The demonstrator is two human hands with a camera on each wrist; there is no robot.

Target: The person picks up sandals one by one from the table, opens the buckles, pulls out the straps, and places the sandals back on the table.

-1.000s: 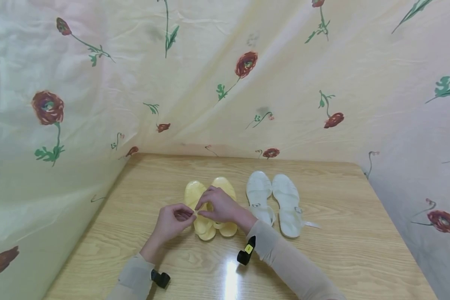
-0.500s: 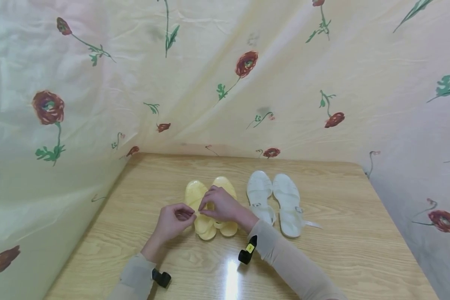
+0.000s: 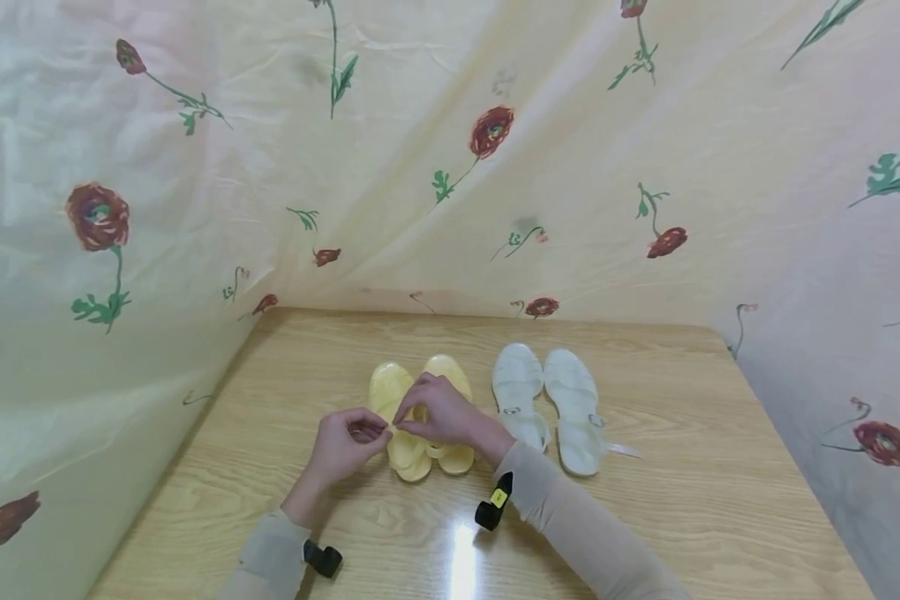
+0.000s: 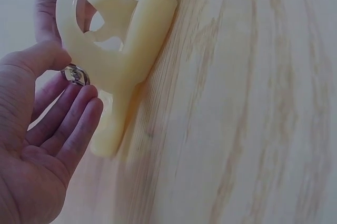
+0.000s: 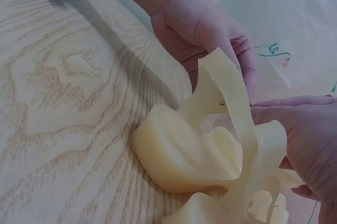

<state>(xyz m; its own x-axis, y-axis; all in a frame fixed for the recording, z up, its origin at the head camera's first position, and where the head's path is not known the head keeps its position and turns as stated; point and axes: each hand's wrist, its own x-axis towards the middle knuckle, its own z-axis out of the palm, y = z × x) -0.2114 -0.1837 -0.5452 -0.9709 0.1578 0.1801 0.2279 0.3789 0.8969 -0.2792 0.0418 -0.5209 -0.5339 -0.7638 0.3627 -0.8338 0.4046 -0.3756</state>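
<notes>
Since half a second ago my right hand [image 3: 441,410] edges slightly toward my left hand [image 3: 341,446], which pinches one buckle [image 4: 77,75]; my right's grip I cannot tell. Two yellow jelly sandals [image 3: 388,387] lie left of two white jelly sandals [image 3: 517,377], lengthwise, toes away from me.

Seeing one possible inscription only, in the head view: dark marking on a small yellow label [image 3: 498,497], sitting on the black wrist band [image 3: 505,482] over the cuff of the right sleeve [image 3: 540,487]. Looking too small and blurred to read. Finding no legible word, number or brand anywhere.
</notes>
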